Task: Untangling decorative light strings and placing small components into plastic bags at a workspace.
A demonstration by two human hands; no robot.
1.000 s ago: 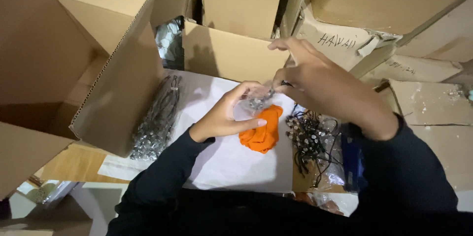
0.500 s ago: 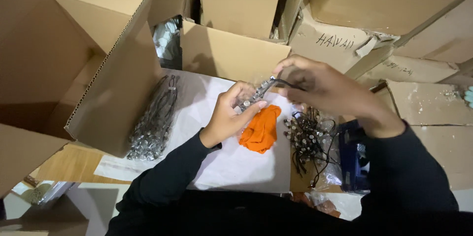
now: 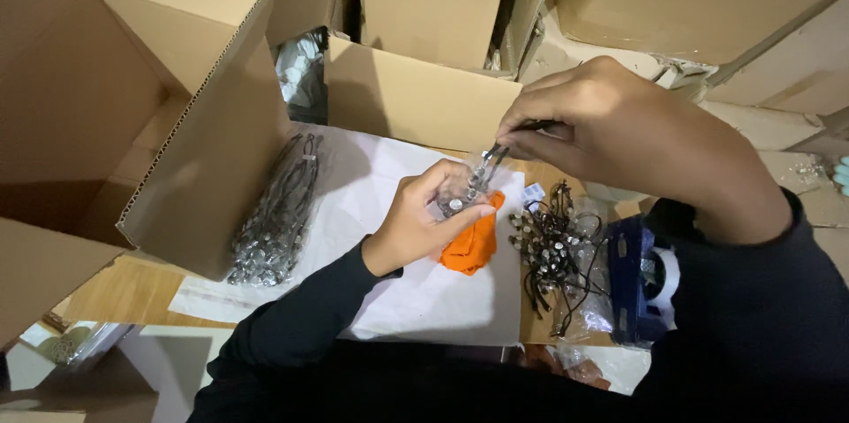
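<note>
Cardboard boxes crowd round my table, white paper sheet on top. My left hand cups a small clear plastic bag of dark cord with silver beads, mostly hidden by my fingers. My right hand pinches its top end just above. Orange cloth peeks out underneath; a loose tangle of beaded cords sits beside.

Left hand curled shut; right hand fingers pinched together.

Your wooden table carries a white paper sheet; on it lie an orange cloth and a bagged bundle of cords.
</note>
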